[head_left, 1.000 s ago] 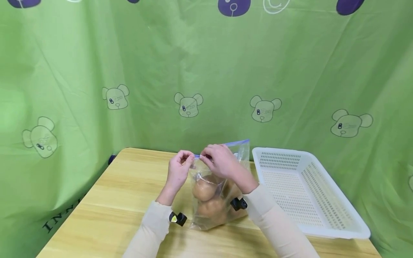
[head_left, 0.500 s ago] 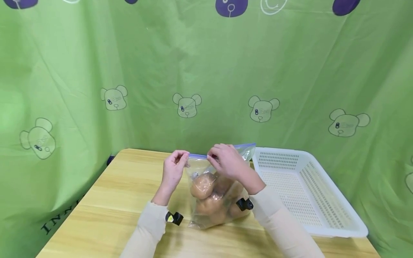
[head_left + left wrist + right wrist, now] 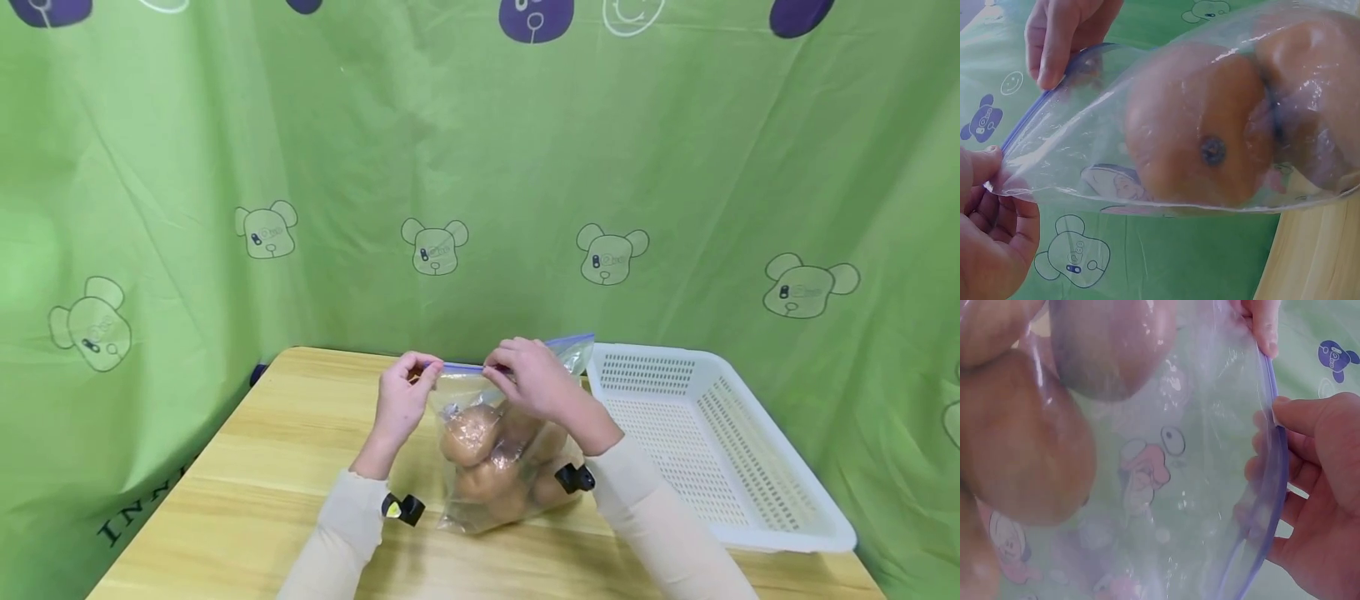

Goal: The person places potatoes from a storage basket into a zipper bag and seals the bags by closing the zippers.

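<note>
A clear zip bag (image 3: 459,387) with a blue-purple zip strip (image 3: 463,367) stands on the table, filled with several round orange-brown fruits (image 3: 471,435). My left hand (image 3: 401,402) pinches the left end of the strip between thumb and fingers. Further along, the right hand (image 3: 531,379) grips the strip near its middle. Its thumb presses by a small whitish piece (image 3: 1277,419) on the zip in the right wrist view, fingers behind the plastic. To the right of that hand the bag's mouth gapes. One fruit's dark round end (image 3: 1213,150) shows in the left wrist view.
A white perforated plastic basket (image 3: 787,442) stands on the right of the wooden table (image 3: 247,467), close beside the bag. Behind hangs a green curtain (image 3: 517,167) printed with bear heads. Black wrist cameras (image 3: 405,508) sit at both cuffs.
Over the last second the hands have drawn apart, left hand leftward and right hand rightward, baring more zip strip between them. In the last half second they have barely moved.
</note>
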The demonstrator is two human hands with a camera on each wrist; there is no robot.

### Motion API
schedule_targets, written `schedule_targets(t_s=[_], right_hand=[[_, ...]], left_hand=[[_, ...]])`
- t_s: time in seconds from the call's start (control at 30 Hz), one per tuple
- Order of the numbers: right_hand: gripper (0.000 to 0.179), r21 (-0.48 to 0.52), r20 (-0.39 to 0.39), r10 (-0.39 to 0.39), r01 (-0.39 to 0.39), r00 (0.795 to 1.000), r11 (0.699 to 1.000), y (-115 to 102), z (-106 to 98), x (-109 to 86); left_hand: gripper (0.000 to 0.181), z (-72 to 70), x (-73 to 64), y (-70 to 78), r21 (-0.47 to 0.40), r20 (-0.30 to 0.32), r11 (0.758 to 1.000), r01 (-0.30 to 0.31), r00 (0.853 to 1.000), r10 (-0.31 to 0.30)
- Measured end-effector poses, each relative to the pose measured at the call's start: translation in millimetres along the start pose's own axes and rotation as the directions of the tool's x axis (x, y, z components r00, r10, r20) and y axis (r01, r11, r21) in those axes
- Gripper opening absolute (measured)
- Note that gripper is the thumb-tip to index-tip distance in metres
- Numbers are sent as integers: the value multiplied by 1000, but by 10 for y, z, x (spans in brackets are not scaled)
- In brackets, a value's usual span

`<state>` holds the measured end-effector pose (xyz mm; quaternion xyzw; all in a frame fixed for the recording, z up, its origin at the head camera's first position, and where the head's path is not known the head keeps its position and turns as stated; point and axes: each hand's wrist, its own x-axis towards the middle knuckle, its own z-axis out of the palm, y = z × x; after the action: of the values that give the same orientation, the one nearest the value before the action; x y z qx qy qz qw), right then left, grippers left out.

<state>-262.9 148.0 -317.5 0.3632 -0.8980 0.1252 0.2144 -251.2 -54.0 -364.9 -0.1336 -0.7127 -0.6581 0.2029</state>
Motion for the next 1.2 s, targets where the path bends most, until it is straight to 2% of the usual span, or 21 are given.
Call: schedule_targets(t_s=[0.1,0.2,0.43,0.7,0.87,1.2], right_hand=[[12,6,5,14,-14,1000,1000,34,-38,-32],[13,12,1,19,-19,1000,1000,72,-74,-59],[13,39,-35,16,-15,999,999,162,-139,-158],[13,25,-52,35,-34,998,999,276,-225,-292],[10,23,-79,39,-37,996,999,354,-278,-372],[9,4,-116,64,-64,991,998,483,-376,-526]], left_hand=[[11,-11,-36,133,13,2,1000,-16,1000,16],[10,-22,-28,131,6,-14,1000,-19,1000,19],[11,-106,93,-262,-26,-51,999,-45,998,44],[12,-154,95,-296,-6,-61,999,-45,997,45],[12,-190,94,-301,-12,-74,1000,-26,997,25],[13,-234,102,-297,-20,-77,999,-29,997,27]])
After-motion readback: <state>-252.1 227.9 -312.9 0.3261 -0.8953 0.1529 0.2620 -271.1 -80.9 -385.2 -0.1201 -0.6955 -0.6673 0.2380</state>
